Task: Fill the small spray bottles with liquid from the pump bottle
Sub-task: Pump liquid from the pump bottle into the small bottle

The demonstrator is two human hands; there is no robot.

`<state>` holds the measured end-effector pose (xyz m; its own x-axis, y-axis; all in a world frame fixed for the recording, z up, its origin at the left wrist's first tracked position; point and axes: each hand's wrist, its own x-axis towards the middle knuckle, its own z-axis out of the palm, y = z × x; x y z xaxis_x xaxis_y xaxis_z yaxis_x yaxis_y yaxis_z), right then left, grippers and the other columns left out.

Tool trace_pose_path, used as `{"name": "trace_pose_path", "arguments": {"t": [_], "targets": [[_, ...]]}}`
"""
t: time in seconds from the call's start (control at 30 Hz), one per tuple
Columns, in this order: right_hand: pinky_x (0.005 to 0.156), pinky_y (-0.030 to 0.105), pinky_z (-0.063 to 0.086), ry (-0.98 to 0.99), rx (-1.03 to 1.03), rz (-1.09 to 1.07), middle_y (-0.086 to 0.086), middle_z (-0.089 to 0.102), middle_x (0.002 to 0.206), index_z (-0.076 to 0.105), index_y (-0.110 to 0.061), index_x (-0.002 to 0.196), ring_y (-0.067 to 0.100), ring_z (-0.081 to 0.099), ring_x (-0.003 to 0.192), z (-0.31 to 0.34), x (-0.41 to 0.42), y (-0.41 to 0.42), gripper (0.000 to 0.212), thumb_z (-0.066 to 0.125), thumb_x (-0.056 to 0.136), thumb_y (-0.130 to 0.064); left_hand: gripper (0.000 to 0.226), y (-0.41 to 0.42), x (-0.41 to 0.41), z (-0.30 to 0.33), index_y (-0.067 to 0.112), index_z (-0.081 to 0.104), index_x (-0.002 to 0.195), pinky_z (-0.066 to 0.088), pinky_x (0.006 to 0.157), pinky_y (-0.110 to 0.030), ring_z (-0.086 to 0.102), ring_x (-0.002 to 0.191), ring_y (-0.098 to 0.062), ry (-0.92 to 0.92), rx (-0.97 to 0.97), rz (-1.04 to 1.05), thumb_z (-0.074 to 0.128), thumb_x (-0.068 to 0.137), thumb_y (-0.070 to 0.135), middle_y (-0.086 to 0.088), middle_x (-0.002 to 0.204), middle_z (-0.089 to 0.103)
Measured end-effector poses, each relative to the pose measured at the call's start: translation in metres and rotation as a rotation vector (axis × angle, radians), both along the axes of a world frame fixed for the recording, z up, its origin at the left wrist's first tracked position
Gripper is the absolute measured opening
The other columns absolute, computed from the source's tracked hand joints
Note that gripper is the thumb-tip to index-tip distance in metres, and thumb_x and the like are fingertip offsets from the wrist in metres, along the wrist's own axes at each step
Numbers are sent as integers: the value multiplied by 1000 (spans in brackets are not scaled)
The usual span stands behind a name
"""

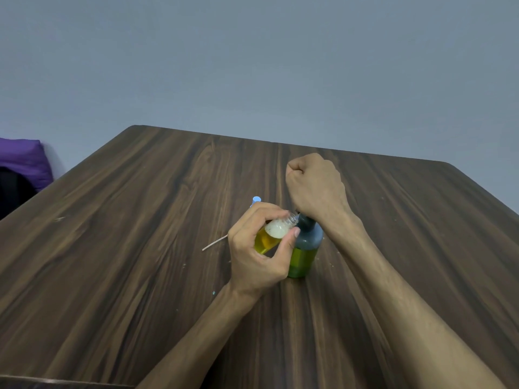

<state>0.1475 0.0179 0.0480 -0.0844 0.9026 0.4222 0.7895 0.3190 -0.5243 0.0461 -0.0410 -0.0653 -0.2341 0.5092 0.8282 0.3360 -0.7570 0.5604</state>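
My left hand (259,249) grips the small spray bottle (273,234), tilted, open neck touching the spout | right hand (314,186) fisted, wrist pressing the pump bottle (304,248) mid-surface (140,248) | dip-tube cap (224,228) lies behind.

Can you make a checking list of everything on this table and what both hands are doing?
Surface: dark wooden table, a few small pale specks.
Job's things: small spray bottle, cap off, tilted, yellow liquid with foam on top, mouth at the pump; green pump bottle upright with grey top.
Clutter: blue spray cap with its thin dip tube lying behind the left hand.
Grippers: left hand grips the spray bottle; right hand fisted, its heel pressing the pump.
Cables: nothing seen.
Surroundings: grey wall; purple cushion far left.
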Motion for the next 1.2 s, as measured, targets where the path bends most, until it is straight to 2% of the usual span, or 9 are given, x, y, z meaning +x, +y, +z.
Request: {"name": "trace_pose_path", "arguments": {"t": [0.13,0.23,0.37,0.77,0.87,1.0,1.1,1.2], "targets": [[54,36,36,-2,-55,1,-4,37,49,36,-16,50,19,38,51,-4,1,0,34,42,82,-8,18,0,1,1,-4,71,91,52,76,-27,70,85,-21,1,0,2,82,82,7,-7,92,72],[53,33,33,-2,-6,3,-3,36,51,34,-16,52,19,36,51,2,-1,-2,32,41,81,-7,19,-1,0,0,-3,71,91,52,76,-26,70,85,-20,5,9,5,81,84,11,-7,92,72],[51,31,28,25,4,-14,-5,32,49,31,-18,51,16,32,48,-1,1,-2,37,42,83,-4,18,-1,0,1,-4,72,92,53,75,-27,70,85,-21,5,3,11,83,80,3,-8,92,72],[53,32,30,8,-3,-39,-4,35,50,34,-18,50,16,34,48,0,0,-6,39,43,86,-5,21,-1,1,0,-4,71,92,52,76,-27,70,85,-22,-11,3,0,79,84,14,-8,92,72],[53,31,31,31,38,-38,-4,35,49,35,-18,52,16,35,48,2,-2,-7,37,43,86,-5,19,-2,1,-1,-4,71,91,53,76,-29,70,85,-22,-10,7,4,81,83,10,-7,92,72],[54,34,32,25,-13,-63,-4,35,50,33,-15,51,19,34,50,-3,-1,-4,33,41,81,-5,18,0,2,-1,-4,72,92,52,75,-28,70,85,-22,-14,2,8,83,81,6,-6,93,72],[54,35,34,41,0,-58,-5,35,49,33,-16,51,19,36,50,-5,1,-4,32,41,81,-6,20,-1,3,-2,-3,72,93,54,74,-31,71,86,-23,-26,15,-6,81,84,13,-7,94,72],[54,36,41,137,-6,-20,-4,40,48,42,-11,53,18,41,50,-2,1,-4,20,37,72,-13,22,-2,5,-1,-3,72,95,58,71,-39,72,88,-24,-42,4,-17,81,85,14,-7,95,73]]}}
